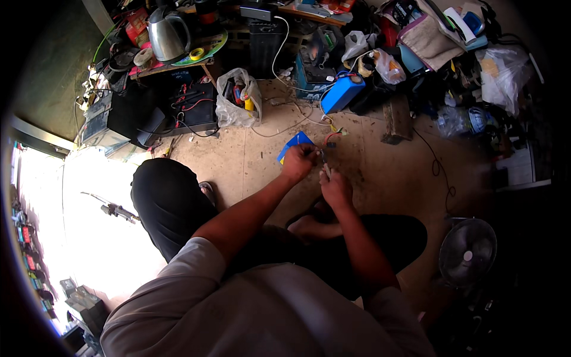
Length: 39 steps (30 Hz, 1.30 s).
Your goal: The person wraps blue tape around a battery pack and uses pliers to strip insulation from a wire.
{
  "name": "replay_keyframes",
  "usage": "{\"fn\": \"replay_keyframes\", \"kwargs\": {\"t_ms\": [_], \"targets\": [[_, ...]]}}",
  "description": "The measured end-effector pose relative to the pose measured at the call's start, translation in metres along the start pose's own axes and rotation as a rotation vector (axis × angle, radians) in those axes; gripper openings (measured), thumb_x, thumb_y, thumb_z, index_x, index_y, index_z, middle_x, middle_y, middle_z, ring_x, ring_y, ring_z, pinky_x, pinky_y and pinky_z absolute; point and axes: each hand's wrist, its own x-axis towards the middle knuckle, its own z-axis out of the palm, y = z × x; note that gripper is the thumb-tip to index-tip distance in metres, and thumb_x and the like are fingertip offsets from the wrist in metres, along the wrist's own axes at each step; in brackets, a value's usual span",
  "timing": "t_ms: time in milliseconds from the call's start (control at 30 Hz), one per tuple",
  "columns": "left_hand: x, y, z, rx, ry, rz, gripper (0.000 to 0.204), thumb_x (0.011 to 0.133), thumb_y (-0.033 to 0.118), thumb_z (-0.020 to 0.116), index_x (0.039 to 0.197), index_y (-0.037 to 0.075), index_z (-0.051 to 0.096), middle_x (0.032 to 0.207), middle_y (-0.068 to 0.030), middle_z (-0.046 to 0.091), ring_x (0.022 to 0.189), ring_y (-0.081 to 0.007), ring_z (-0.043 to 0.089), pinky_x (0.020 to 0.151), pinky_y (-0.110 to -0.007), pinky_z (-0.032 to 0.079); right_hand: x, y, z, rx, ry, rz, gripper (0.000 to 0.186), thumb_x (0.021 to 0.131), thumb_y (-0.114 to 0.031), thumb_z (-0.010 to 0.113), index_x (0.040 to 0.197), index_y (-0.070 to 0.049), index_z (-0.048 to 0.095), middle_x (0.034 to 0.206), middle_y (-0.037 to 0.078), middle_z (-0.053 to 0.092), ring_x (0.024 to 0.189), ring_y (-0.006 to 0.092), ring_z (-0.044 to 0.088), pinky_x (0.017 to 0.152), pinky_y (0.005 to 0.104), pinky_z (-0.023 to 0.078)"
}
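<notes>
In front of me on the floor is a small blue wrapped block [290, 144], like a battery pack, partly hidden behind my left hand. My left hand [297, 160] is closed, its fingertips pinched at the block's near right side; what they hold is too small to make out. My right hand [337, 187] grips a slim tool with a pale handle [326, 171], its dark end pointing up toward the left fingertips. The exact kind of tool does not show. Just beyond it a red wire [329, 137] runs to a small dark part on the floor.
A larger blue pack [344, 94] with wires leans farther off. Beyond lie a plastic bag of tools [239, 98], a wooden block [397, 120] and a low table holding a steel kettle [167, 34]. A fan [467, 253] stands at right; cables cross the floor.
</notes>
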Motion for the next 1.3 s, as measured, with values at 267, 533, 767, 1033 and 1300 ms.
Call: {"fn": "replay_keyframes", "kwargs": {"t_ms": [267,533,767,1033,1300], "targets": [[0.000,0.002,0.001,-0.070,-0.008,-0.017,0.012,0.093,0.011,0.074,0.100,0.001,0.075,0.085,-0.0051,0.075,0.074,-0.0088,0.066,0.069,-0.027,0.054,-0.001,-0.001,-0.002,0.017,0.070,-0.039,0.036,0.099,-0.037,0.058,0.106,-0.004,0.070,0.098,0.025,0.071,0.095,0.0439,0.068,0.083,0.0523,0.054],[-0.001,0.003,-0.001,-0.024,-0.011,-0.008,0.013,0.093,0.012,0.074,0.100,0.001,0.074,0.086,-0.0068,0.076,0.075,-0.0102,0.067,0.070,-0.029,0.054,-0.001,-0.006,-0.008,-0.033,0.006,0.006,0.036,0.099,-0.038,0.058,0.104,-0.004,0.069,0.098,0.025,0.071,0.094,0.0443,0.068,0.082,0.0531,0.054],[0.001,0.000,-0.003,0.003,0.000,-0.010,0.015,0.092,0.014,0.074,0.099,0.001,0.075,0.086,-0.0078,0.076,0.077,-0.0113,0.068,0.072,-0.029,0.054,0.007,0.001,0.003,-0.052,0.023,0.008,0.045,0.100,-0.042,0.056,0.100,0.002,0.067,0.096,0.029,0.070,0.094,0.0478,0.067,0.083,0.0542,0.053],[-0.003,-0.006,-0.002,0.062,0.036,0.072,0.014,0.092,0.014,0.074,0.098,0.002,0.076,0.088,-0.0078,0.076,0.079,-0.0111,0.067,0.073,-0.031,0.054,0.016,0.019,0.033,0.082,0.128,0.010,0.047,0.098,-0.042,0.060,0.091,0.003,0.070,0.089,0.030,0.069,0.089,0.0498,0.067,0.078,0.0548,0.054],[0.006,-0.013,-0.001,0.186,-0.025,0.086,0.013,0.093,0.011,0.071,0.102,0.002,0.075,0.089,-0.0062,0.076,0.076,-0.0091,0.065,0.070,-0.028,0.052,0.021,0.020,0.034,0.005,0.169,0.039,0.038,0.093,-0.033,0.062,0.085,0.003,0.071,0.080,0.029,0.068,0.084,0.0490,0.067,0.074,0.0536,0.055]]}}
